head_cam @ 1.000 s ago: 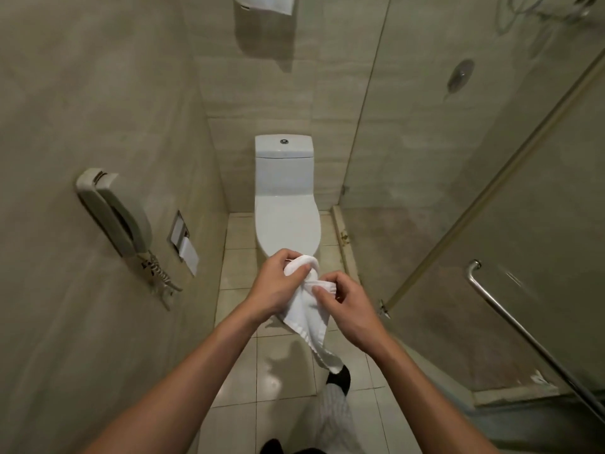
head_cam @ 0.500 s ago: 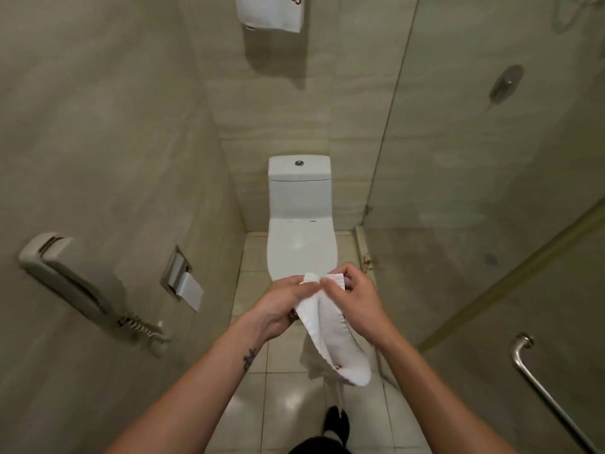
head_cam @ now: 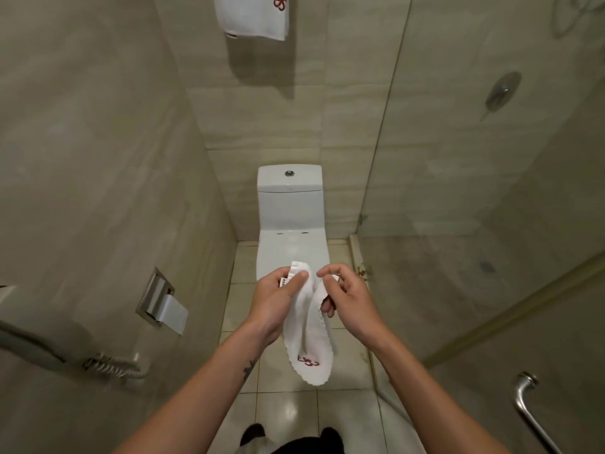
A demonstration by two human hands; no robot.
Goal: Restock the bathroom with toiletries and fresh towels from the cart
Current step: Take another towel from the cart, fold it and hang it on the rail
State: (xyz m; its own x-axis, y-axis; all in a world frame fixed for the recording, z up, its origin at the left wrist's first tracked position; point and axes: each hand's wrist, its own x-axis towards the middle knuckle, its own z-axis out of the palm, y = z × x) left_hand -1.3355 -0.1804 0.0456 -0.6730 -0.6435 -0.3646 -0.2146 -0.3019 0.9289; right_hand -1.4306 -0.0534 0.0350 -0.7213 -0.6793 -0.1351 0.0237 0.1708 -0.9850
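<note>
Now the left hand point(head_cam: 276, 299) pinches one top corner of the small white scallop-edged towel with red embroidery point(head_cam: 307, 335), and the right hand point(head_cam: 352, 304) pinches the other corner. It hangs down between both hands, in front of the white ceramic toilet point(head_cam: 289, 221).

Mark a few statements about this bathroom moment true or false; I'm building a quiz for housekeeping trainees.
1. The left hand and the right hand both hold the small white towel. True.
2. The lid of the toilet is raised. False: the lid is down.
3. A hanging towel with a red emblem is up above the toilet. True.
4. The toilet paper holder is on the person's right. False: it is on the person's left.
</note>
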